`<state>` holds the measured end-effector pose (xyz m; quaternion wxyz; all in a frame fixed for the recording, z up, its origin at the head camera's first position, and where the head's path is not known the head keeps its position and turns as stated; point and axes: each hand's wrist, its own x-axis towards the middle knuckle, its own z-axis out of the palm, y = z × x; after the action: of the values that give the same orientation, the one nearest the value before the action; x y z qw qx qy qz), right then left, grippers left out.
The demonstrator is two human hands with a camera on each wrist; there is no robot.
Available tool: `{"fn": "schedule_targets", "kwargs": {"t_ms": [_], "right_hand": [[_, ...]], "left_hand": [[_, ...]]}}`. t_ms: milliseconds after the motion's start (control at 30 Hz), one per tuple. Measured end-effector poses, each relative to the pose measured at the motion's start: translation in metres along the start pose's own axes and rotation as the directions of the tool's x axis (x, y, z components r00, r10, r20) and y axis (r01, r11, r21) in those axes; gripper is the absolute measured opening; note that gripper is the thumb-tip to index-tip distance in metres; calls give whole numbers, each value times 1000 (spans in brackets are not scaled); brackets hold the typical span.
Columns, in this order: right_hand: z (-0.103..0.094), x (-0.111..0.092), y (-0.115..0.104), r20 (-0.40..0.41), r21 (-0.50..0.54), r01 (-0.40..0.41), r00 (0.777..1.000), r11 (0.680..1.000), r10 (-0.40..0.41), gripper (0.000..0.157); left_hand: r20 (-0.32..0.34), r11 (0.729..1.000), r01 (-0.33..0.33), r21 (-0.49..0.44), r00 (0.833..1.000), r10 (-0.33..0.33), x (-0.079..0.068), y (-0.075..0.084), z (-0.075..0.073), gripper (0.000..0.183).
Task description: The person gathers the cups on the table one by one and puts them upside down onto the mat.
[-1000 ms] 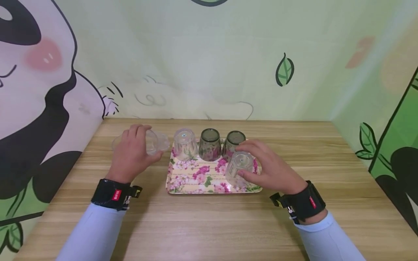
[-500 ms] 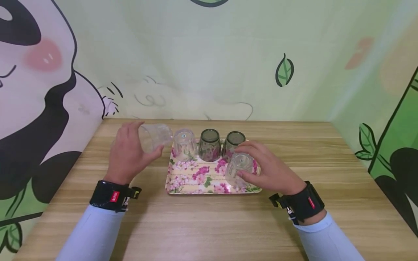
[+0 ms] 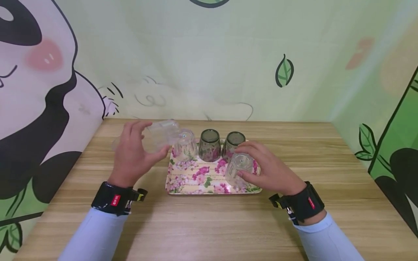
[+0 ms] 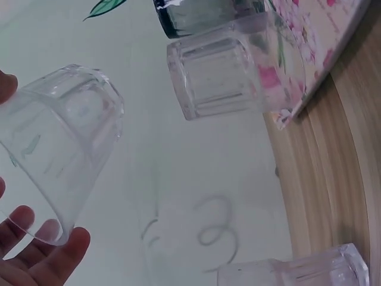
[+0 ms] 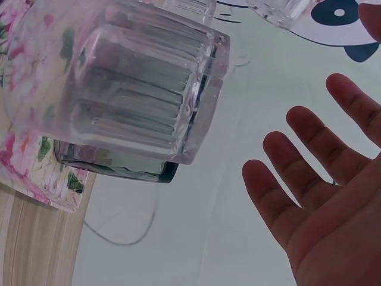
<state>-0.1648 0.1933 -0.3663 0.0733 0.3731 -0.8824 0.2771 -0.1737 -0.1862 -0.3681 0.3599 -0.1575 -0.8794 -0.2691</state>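
Note:
My left hand [image 3: 130, 156] grips a clear drinking glass [image 3: 163, 132] by its rim end, tilted with its base pointing right. The left wrist view shows fingertips at the rim of this glass [image 4: 65, 125]. On the flowered tray [image 3: 189, 181] an upside-down clear glass [image 3: 185, 145] stands at the back left, with two dark grey glasses [image 3: 210, 145] beside it in the back row. Another upside-down clear glass [image 3: 240, 168] sits at the front right. Around its right side my right hand [image 3: 269, 168] hovers, fingers spread and apart from the glass in the right wrist view.
A further clear glass [image 4: 297, 268] is on the wooden table [image 3: 209, 224], mostly hidden behind the left hand in the head view. A wall with painted panda and leaves [image 3: 209, 72] rises behind the table's far edge.
My left hand has raised the clear glass off the table area, tilting its base up and shifting it right toward the back-left glass. The right hand has stayed in place.

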Motion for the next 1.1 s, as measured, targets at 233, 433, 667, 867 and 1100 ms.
{"fn": "schedule_targets", "kwargs": {"t_ms": [233, 433, 667, 867, 1100], "right_hand": [[0, 1, 1, -2, 0, 2, 1000, 1000, -2, 54], [-1, 1, 0, -7, -5, -9, 1000, 1000, 9, 51], [0, 2, -1, -33, -5, 19, 999, 1000, -20, 50], [0, 2, 0, -31, -7, 13, 999, 1000, -14, 49], [-1, 2, -1, -30, -5, 6, 1000, 1000, -6, 51]], "left_hand": [[77, 987, -4, -161, 997, 17, -2, 14, -1, 84], [95, 981, -29, -192, 994, 48, -2, 28, -4, 83], [105, 978, -82, -193, 989, 104, 1, 44, -8, 84], [112, 959, -126, -254, 981, 159, -1, 48, -4, 84], [147, 940, -167, -297, 965, 218, -3, 55, -1, 85]]}}
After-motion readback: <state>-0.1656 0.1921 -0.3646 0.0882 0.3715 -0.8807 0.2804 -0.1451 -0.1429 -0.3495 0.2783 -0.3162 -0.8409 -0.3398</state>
